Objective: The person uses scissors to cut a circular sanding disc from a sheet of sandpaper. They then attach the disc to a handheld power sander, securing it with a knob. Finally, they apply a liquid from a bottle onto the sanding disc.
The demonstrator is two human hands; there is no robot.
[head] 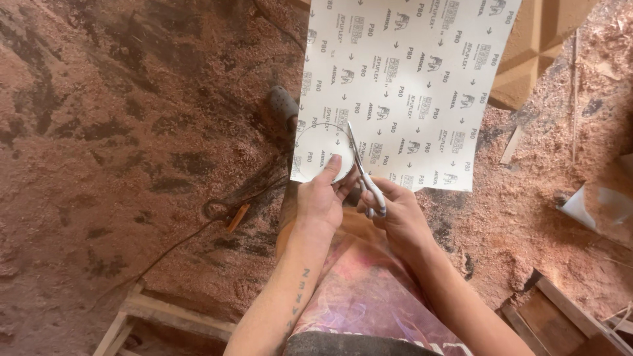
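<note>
Reddish sawdust lies thick and fluffy over the floor (119, 132), broken by dark bare patches, and a thin dark cord (217, 209) loops through it at the left of the person's arms. Held up in the middle of the view is a large sheet of sandpaper (409, 86), seen from its pale, smooth paper backing, which is covered in rows of small grey printed marks and arrows; its near edge hangs straight and a circle is pencilled near its near-left corner. The left hand (322, 198) grips that corner, its fingers (331, 163) closed narrowly on the paper with the thumb pressed flat on the drawn disc (323, 155). The right hand (395, 214) holds a pair of scissors (364, 173) with slim metal blades and pale handles, its fingers curled through and around the handles; the blades are nearly together and slant up to the far left into the sheet along the circle's right side. A rounded grey object (282, 104) pokes out just left of the sheet, partly hidden by it. Far right, a faceted tan wooden block (537, 46) rests on the shavings, with a thin wood strip (511, 145) nearer. Rough wooden frames (165, 313) sit near left and near right. A pinkish patterned cloth (369, 290) covers the person's lap.
</note>
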